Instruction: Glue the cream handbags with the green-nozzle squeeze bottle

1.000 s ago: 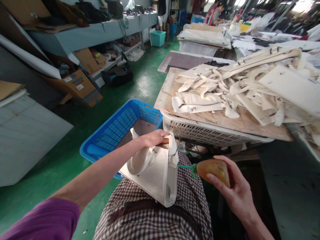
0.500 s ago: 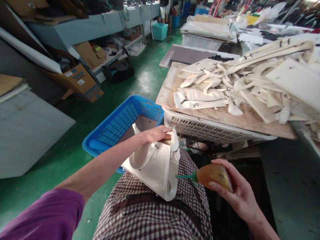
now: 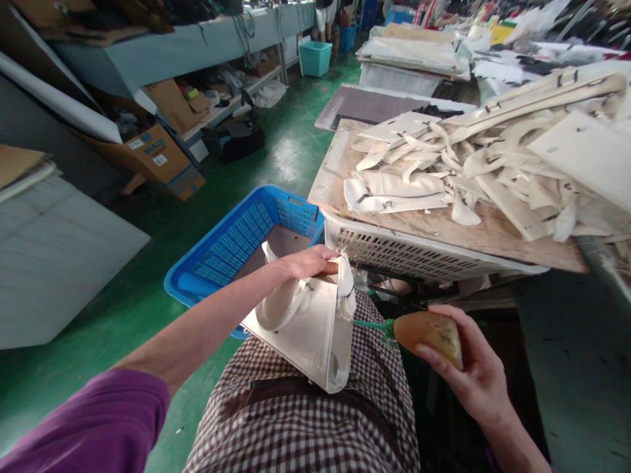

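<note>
My left hand (image 3: pixel 315 261) is closed on the top of a cream fabric bag piece (image 3: pixel 300 335), folded over and resting on my checked apron (image 3: pixel 276 433). A loose strap-like loop hangs from the piece on its left side. In my right hand (image 3: pixel 468 361) is a squeeze bottle (image 3: pixel 428 334) of amber colour, lying on its side, with a thin green nozzle (image 3: pixel 369 324) pointing left. The nozzle's tip is at the right edge of the bag piece, near its upper part; whether it touches cannot be told.
A blue basket (image 3: pixel 197 268) stands on the floor ahead, left of a white crate (image 3: pixel 394 246). A board (image 3: pixel 328 177) on the crate bears a pile of cream pieces (image 3: pixel 522 157). Left are a cardboard box (image 3: pixel 160 157) and a pale panel (image 3: pixel 64 256).
My right hand has moved the squeeze bottle slightly up and to the right, its nozzle tip shifting up along the bag piece's edge. My left hand stays nearly in place.
</note>
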Demonstrator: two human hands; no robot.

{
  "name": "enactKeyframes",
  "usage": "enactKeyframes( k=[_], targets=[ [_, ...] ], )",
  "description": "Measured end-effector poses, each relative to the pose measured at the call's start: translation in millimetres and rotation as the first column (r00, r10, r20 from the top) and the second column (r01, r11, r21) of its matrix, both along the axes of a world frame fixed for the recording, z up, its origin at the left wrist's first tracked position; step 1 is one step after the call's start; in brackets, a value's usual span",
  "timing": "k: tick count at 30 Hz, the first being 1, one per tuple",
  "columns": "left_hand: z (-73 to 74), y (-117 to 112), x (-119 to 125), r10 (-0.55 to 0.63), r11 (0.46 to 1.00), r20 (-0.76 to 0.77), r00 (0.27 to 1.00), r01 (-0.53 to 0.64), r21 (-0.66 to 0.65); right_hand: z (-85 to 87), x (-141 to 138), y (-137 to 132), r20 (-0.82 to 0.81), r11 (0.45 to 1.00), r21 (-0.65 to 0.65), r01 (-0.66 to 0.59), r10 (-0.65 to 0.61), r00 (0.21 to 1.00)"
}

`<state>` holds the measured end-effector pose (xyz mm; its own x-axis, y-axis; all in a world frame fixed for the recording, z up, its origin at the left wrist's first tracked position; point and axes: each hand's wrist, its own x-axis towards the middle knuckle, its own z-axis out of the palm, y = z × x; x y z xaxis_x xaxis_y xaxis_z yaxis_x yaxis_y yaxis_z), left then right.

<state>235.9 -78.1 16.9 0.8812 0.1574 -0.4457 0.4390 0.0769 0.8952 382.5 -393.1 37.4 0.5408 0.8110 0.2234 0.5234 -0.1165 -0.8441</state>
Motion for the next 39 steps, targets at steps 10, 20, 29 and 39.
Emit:
enactKeyframes(
  k=[10,20,29,39],
  targets=[
    [-3.4,1.7,-2.9,-0.005,1.000,0.018,1.000,0.005,0.001,-9.1,-7.3,-2.3,-0.048,1.000,0.024,0.011,-0.010,0.999],
    [1.6,0.9,-2.2,0.002,1.000,0.008,1.000,-0.003,0.022,-4.2,-7.9,-11.9,-0.136,0.995,-0.063,-0.071,0.062,0.989],
    [-0.5,0.4,-2.5,0.013,1.000,0.013,1.000,-0.013,0.012,-6.6,-18.7,-24.6,-0.227,0.995,-0.072,-0.071,0.053,0.972],
    [-4.9,1.7,-5.5,0.038,0.998,0.020,0.999,-0.037,-0.043,-13.6,-22.8,-33.4,-0.190,0.995,-0.082,0.052,-0.067,0.979]
  ],
)
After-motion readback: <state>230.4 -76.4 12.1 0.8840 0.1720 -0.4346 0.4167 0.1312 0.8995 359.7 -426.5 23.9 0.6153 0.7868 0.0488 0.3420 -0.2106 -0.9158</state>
